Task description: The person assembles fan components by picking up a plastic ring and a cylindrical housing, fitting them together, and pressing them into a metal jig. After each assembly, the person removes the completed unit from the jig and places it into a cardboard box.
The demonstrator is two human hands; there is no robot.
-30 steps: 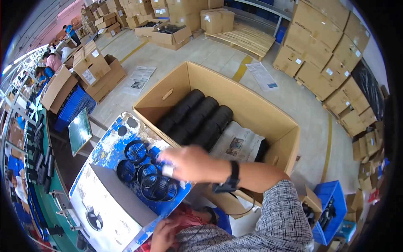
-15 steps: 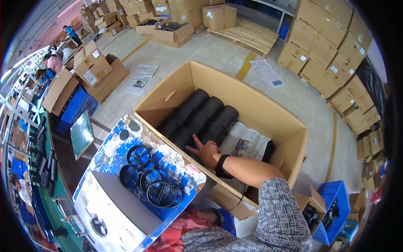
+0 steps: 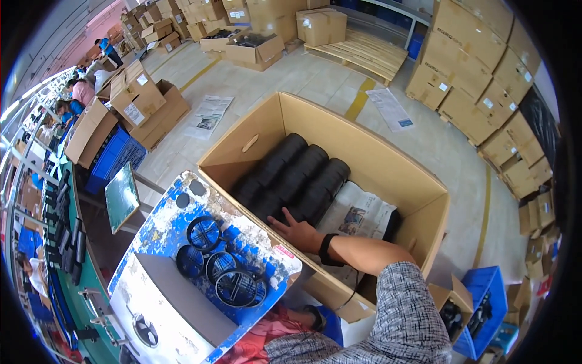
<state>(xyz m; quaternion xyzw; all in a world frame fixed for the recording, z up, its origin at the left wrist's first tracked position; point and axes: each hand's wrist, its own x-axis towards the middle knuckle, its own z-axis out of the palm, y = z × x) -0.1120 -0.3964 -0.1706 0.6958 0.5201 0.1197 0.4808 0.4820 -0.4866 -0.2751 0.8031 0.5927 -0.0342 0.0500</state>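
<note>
My right hand [image 3: 298, 233] reaches into a large open cardboard box [image 3: 382, 151], a black band round its wrist. Its fingers are spread with nothing between them, over the near ends of rows of stacked round black parts [image 3: 306, 173]; I cannot tell if the fingertips touch them. Printed newspaper [image 3: 354, 209] lies beside the rows inside the box. Several black rings with crossed grilles [image 3: 235, 286] rest on a worn blue and white board [image 3: 276, 273] left of the box. No left hand can be made out; bare skin and a dark band below the board are partly covered.
A curved white panel [image 3: 182, 303] stands on the board's near part. At left, a green workbench [image 3: 91, 267] holds black tubular parts, and people sit along it. A blue crate [image 3: 488, 318] is at lower right. Stacked cartons [image 3: 461, 67] and a wooden pallet [image 3: 364, 51] are farther off.
My right hand has drawn back slightly toward the box's near wall, with its fingers still spread. The whole view has shifted a little, and the black parts remain in their rows.
</note>
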